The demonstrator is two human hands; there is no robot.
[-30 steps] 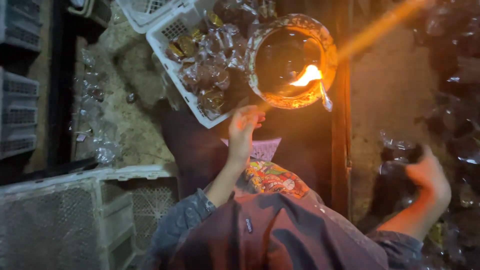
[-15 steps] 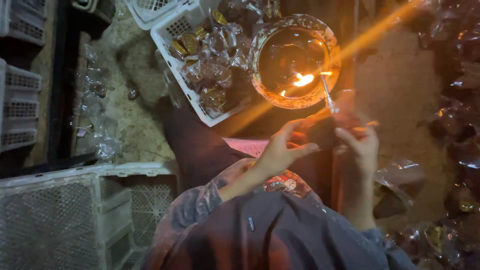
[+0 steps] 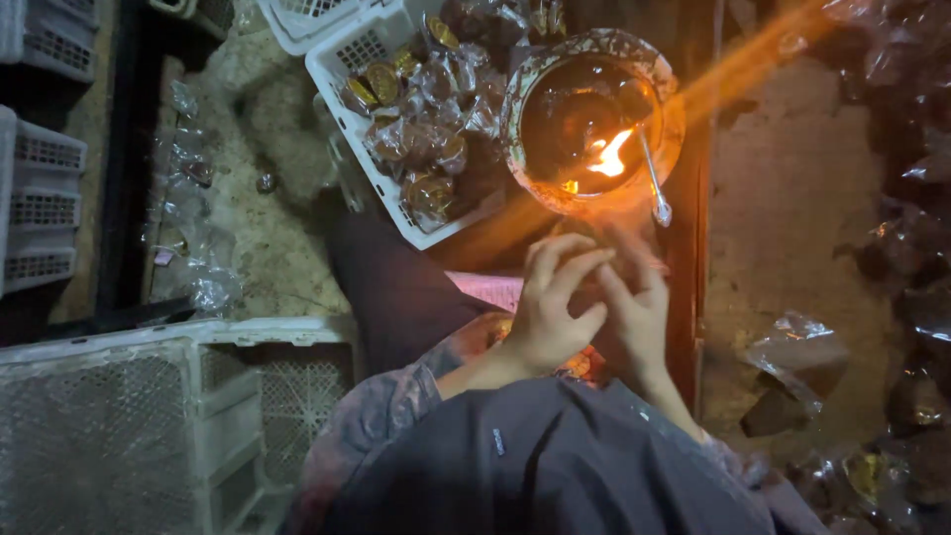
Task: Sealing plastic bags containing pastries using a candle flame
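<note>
At the far left you have white plastic crates (image 3: 45, 178) stacked along the edge, and a larger white mesh crate (image 3: 129, 426) lying low in front of them. Between them the floor (image 3: 267, 228) is rough and sandy, strewn with crumpled clear wrappers (image 3: 188, 198).

Further right, a white basket (image 3: 371, 168) sits tilted, its long side running from upper left to lower right, filled with round golden sweets (image 3: 421, 134) sealed in clear wrap. Just beside it stands a round bowl (image 3: 589, 119) with a small flame (image 3: 611, 159) burning inside. A thin metal spoon (image 3: 654, 183) leans on the bowl's right rim, its long axis close to upright in the view, handle reaching into the bowl and the rounded end pointing down toward you.

Below the bowl your hands meet. Your left hand (image 3: 555, 307) is curled, fingers bent against your right hand (image 3: 639, 312), the two pressed together just under the bowl. Whether they grip anything between them, I cannot tell; the spot is blurred and dim.

To the right, a dark upright board (image 3: 688, 297) separates you from more bare floor, where wrapped pieces (image 3: 792, 367) lie in shadow. The whole place is dark, lit mainly by the flame's orange glow.
</note>
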